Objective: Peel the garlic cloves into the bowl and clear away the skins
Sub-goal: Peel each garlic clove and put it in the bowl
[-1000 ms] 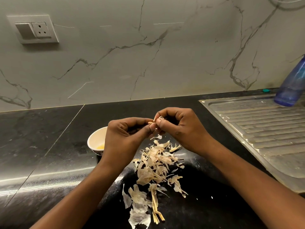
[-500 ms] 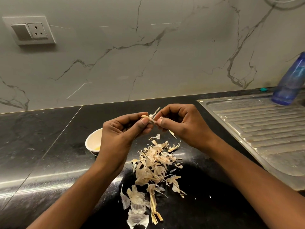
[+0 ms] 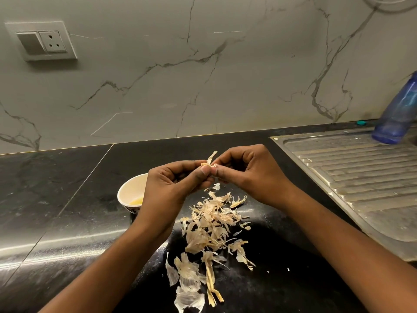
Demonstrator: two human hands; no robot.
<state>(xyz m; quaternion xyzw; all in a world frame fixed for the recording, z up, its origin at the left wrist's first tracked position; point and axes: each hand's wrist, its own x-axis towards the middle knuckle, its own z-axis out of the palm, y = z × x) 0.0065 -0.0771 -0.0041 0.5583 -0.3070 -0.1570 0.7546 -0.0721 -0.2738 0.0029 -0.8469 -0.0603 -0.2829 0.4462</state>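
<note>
My left hand [image 3: 173,186] and my right hand [image 3: 248,175] meet above the black counter, both pinching one small garlic clove [image 3: 206,164]. A strip of papery skin [image 3: 212,157] sticks up from the clove between my fingertips. Most of the clove is hidden by my fingers. A small white bowl [image 3: 129,193] stands just left of my left hand, partly behind it, with something pale yellow at its bottom. A heap of dry garlic skins [image 3: 209,227] lies on the counter below my hands, and more skins [image 3: 189,288] trail toward the near edge.
The black stone counter [image 3: 56,199] runs left. A ribbed steel sink drainboard [image 3: 361,184] fills the right side, with a blue plastic bottle [image 3: 399,114] lying at its back. A marble wall with a switch and socket plate [image 3: 42,41] stands behind.
A strip of skin has been pulled up from the clove and now stands above my fingertips. A loose flake has dropped onto the heap. My hands stayed together.
</note>
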